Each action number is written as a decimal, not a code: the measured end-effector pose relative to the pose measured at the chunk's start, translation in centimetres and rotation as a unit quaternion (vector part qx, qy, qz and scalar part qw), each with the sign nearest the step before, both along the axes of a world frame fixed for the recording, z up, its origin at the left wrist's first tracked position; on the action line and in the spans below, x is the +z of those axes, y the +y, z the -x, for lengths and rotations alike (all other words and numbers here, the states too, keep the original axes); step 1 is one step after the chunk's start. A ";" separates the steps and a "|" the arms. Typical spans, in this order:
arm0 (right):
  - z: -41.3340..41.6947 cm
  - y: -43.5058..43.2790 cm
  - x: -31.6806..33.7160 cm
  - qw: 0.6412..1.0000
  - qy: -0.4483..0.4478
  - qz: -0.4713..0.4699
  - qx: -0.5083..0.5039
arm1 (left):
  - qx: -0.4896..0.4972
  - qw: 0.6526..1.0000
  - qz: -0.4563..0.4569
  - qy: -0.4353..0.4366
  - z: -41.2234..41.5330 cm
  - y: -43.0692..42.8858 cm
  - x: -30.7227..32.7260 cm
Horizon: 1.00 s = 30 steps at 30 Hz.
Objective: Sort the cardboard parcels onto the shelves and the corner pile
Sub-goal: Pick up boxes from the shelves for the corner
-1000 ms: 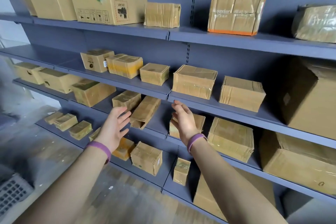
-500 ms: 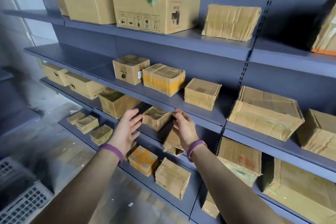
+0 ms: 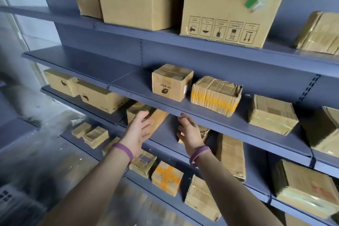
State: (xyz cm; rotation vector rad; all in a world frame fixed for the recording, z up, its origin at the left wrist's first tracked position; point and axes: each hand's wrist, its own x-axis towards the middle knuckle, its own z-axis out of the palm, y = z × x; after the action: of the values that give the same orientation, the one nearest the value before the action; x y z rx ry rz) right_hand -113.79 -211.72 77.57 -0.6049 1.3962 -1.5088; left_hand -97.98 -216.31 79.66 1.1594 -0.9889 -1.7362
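Reaching toward shelving with both hands empty. Far left, two printed parcels (image 3: 95, 97) end to end on the third shelf (image 3: 165, 134), set back from its front edge. Above them, a bare stretch of the second shelf (image 3: 82, 62), open right up to a small printed parcel (image 3: 171, 82). Left hand (image 3: 139, 131) spread, fingers loose, in front of a tan parcel (image 3: 159, 118) under the second shelf's lip; contact not clear. Bare shelf between the hands. Right hand (image 3: 190, 132) flat, fingers straight, tips just below that lip. Further right, a yellow-taped parcel (image 3: 215, 95) just beside the small one, near the edge.
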 end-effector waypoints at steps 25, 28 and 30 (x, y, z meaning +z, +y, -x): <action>-25.8 -36.0 -7.9 0.986 -0.016 -0.057 0.153 | 0.063 0.993 -0.053 -0.084 -23.0 -33.7 -6.1; -28.9 -40.4 -8.1 0.984 -0.009 -0.074 0.163 | 0.081 0.990 -0.056 -0.103 -26.1 -38.2 -6.5; -30.5 -42.8 -8.1 0.983 -0.009 -0.081 0.167 | 0.086 0.988 -0.058 -0.112 -27.6 -41.1 -6.8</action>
State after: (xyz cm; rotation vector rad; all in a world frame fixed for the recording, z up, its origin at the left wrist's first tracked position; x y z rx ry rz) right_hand -83.31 -254.54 69.42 -0.6835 1.3139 -1.1213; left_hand -70.38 -257.37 72.84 1.4970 -0.8974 -1.5674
